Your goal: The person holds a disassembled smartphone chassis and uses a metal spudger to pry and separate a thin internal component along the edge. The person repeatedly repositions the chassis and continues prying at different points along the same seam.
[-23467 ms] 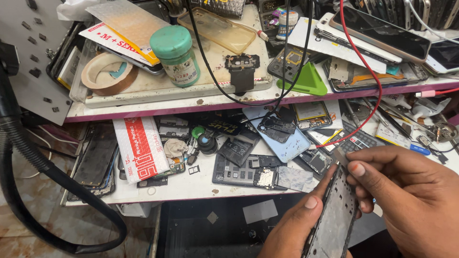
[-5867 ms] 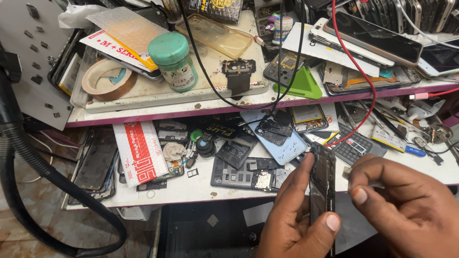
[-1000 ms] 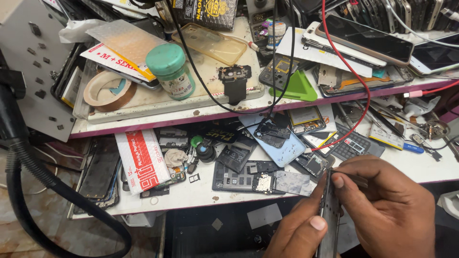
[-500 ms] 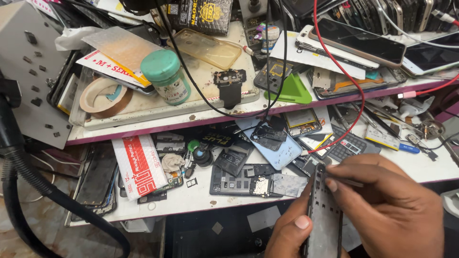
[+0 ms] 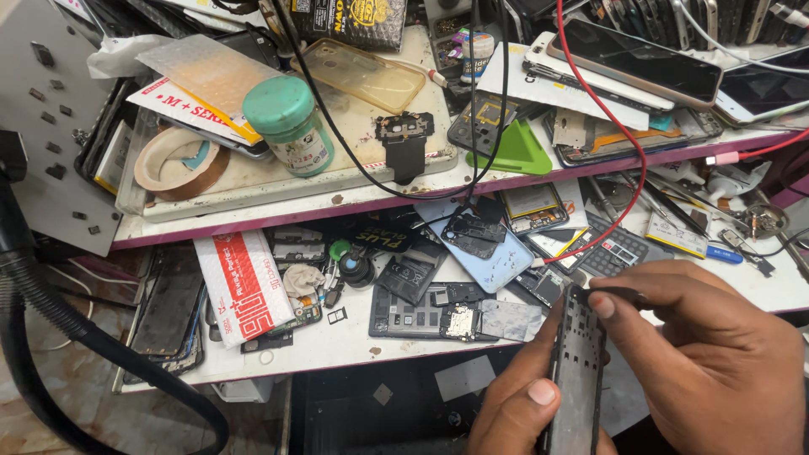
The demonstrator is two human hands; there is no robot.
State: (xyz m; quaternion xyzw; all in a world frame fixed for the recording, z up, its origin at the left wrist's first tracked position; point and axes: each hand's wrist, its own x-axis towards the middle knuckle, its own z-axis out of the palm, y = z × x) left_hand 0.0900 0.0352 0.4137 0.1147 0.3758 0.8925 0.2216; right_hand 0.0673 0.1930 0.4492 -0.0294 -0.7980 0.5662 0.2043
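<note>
My left hand [image 5: 522, 404] grips a dark phone frame [image 5: 577, 371] by its edges, holding it upright and edge-on at the lower right. My right hand [image 5: 708, 354] hovers over the frame's top end. Its thumb and forefinger pinch a thin dark tool [image 5: 619, 292] whose tip touches the top of the frame. Both hands are in front of the lower white bench [image 5: 337, 345], which is strewn with phone parts.
On the upper shelf [image 5: 278, 202] stand a green-lidded jar [image 5: 291, 126], a tape roll [image 5: 173, 160], a clear phone case [image 5: 362, 76] and a green triangular pick [image 5: 518, 152]. A red cable [image 5: 628, 126] and black cables [image 5: 337, 135] hang across. A thick black hose [image 5: 50, 320] curves at left. A red-and-white packet [image 5: 244, 286] lies on the bench.
The view shifted slightly. My right hand has slid a little to the right along the frame's top, still pressing the tool there. The left hand keeps its grip on the frame.
</note>
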